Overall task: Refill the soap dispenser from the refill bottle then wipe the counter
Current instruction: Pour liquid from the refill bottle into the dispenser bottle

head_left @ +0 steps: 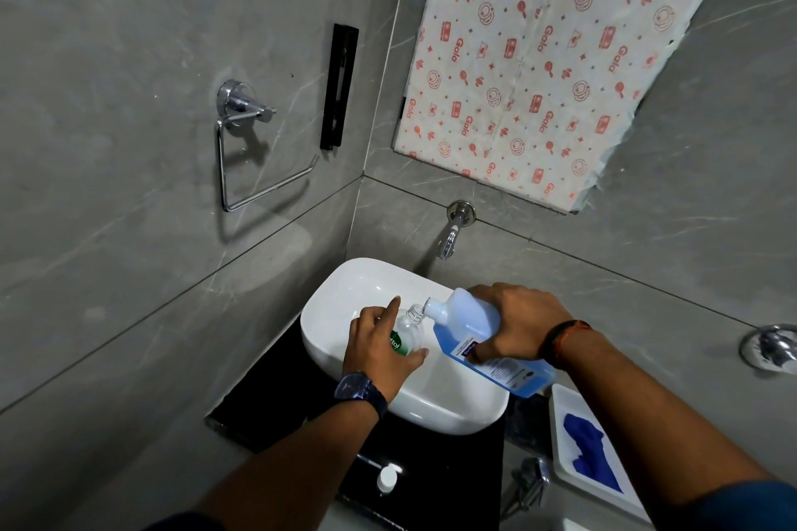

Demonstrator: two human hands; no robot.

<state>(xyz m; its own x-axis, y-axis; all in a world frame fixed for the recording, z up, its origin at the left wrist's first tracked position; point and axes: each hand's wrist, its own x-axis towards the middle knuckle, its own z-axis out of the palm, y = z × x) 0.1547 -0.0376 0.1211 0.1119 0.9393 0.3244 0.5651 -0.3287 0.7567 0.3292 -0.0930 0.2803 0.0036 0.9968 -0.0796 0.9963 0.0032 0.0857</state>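
Head view, near to far: pump cap (387, 478) lies on the dark surface (457, 483) at 6 o'clock. Above the basin (340, 285), left hand (379, 351) holds the soap dispenser (407, 334); right hand (513, 323) tilts the refill bottle (470, 323), mouths nearly touching. Risk: misalignment spills soap.

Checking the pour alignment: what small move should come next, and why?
Probably tip the refill bottle in the right hand a little further. Its spout already meets the open neck of the dispenser, steadied by the left hand over the sink.
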